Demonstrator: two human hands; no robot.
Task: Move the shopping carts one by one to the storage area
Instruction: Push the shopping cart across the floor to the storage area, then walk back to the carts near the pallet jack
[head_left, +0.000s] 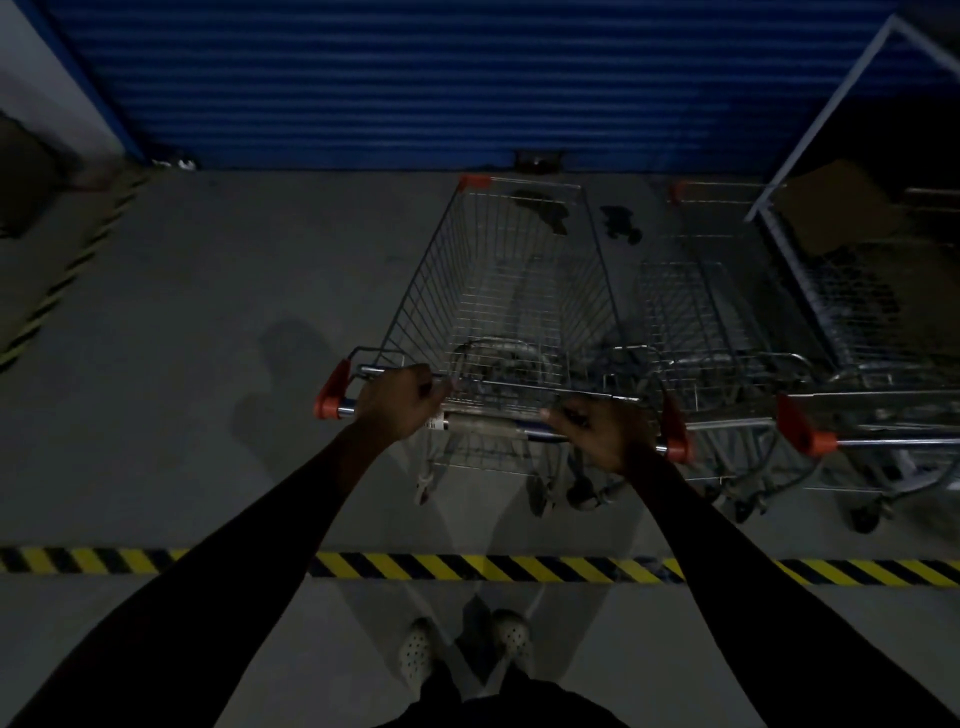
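Both hands, left (400, 402) and right (605, 431), grip the cart handle (488, 423), parked carts (691, 312) just right, blue shutter (415, 78) ahead.

You face a blue shutter (415, 78) ribbed in horizontal lines. Your cart (509, 291) is silver wire in a grid pattern, with red-orange caps (330, 397) at the handle ends. Yellow-and-black diagonal stripes run along the tape (493, 566) on the grey floor (208, 312). Your shoes (415, 652) are white with dark dots, your sleeves (260, 545) black.
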